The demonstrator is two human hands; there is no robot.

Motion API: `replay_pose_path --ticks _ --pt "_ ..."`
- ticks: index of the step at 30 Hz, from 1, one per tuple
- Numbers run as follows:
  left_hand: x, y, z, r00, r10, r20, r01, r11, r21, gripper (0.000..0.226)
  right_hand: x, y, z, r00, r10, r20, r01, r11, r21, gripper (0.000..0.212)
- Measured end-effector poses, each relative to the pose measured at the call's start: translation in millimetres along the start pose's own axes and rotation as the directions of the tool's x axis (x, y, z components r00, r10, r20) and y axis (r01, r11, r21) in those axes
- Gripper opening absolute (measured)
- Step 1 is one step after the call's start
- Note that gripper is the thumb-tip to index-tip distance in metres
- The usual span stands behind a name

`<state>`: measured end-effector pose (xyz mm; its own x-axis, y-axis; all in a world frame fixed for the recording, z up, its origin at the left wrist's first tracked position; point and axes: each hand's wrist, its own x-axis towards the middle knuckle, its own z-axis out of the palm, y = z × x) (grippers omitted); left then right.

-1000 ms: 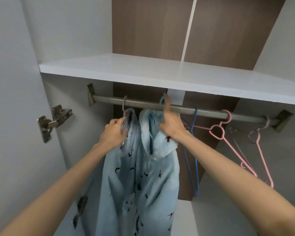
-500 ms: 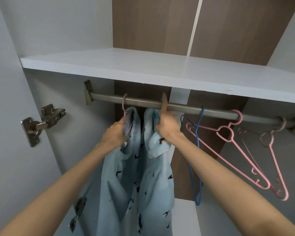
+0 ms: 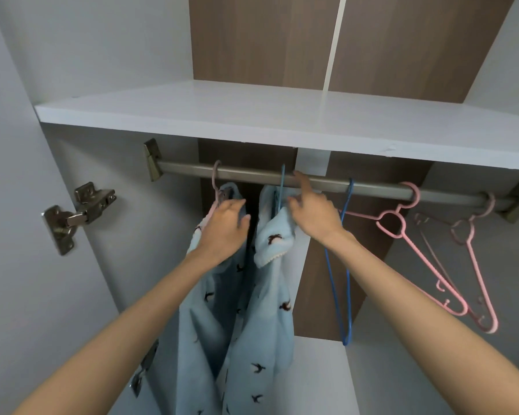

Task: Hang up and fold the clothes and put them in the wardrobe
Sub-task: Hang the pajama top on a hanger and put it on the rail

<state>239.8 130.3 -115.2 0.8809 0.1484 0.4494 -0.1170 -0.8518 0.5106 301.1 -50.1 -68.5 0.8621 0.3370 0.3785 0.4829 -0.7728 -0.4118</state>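
Inside the wardrobe (image 3: 126,265), a white shelf (image 3: 252,115) lies above a grey rail (image 3: 372,188). Two light blue garments (image 3: 267,310) hang on the rail's left part, with a blue hanger (image 3: 346,341) and pink hangers (image 3: 415,193) to their right. Both hands are released: the left hand (image 3: 225,229) touches one garment, and the right hand (image 3: 312,214) points its index finger to the rail.

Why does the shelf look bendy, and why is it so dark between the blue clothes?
Head view: the wide-angle lens likely bows the shelf and rail; same head view: the gap between the blue clothes sits shaded beneath that shelf.
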Motion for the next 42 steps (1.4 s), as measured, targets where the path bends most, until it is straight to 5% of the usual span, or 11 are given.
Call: replay_pose_path --ticks 6,12,20,28,42 --pt "-3 39 25 0.977 -0.084 0.199 0.131 0.962 -0.239 0.068 -30 40 -10 0.980 -0.001 -0.198 0.020 0.995 0.094 0.035" --pt "-4 52 36 0.953 -0.078 0.292 0.158 0.951 -0.264 0.071 -50 71 6 0.973 0.220 -0.070 -0.216 0.974 0.064 0.064" --pt "0 53 49 0.956 -0.051 0.290 0.110 0.975 -0.193 0.068 -63 85 8 0.914 0.373 0.158 -0.404 0.867 0.292 0.075" --pt "-2 54 58 0.960 -0.074 0.270 0.132 0.971 -0.202 0.067 -62 91 10 0.930 0.367 -0.001 -0.355 0.901 0.250 0.069" --pt "-17 66 36 0.970 -0.100 0.220 0.129 0.984 -0.125 0.071 -75 76 -31 0.927 0.373 -0.040 -0.355 0.906 0.231 0.069"
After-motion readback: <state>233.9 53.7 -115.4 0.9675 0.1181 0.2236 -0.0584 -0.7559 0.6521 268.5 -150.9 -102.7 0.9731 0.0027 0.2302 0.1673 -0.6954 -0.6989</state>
